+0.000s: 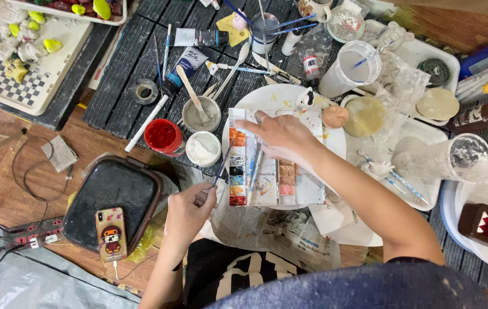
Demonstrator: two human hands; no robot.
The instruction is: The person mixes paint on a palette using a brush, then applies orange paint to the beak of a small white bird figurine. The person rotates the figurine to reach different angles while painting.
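The paint palette lies on a white plate in the middle of the tabletop, over crumpled newspaper. The right hand rests flat on it, fingers spread and pinching nothing. The left hand pinches a thin brush whose tip meets the palette's left column of paint wells.

The palette overhangs the plate's near edge, so a heavy press there could tip it. The red paint pot and the white paint pot stand open just left of the brush; I think a wide swing of the left wrist could knock either over. The phone on the black tray sits near enough to catch drips.

Counted: one palette, one brush in hand, two brushes lying on the palette, two open pots, one grey cup with a stick, two big plastic cups far right.
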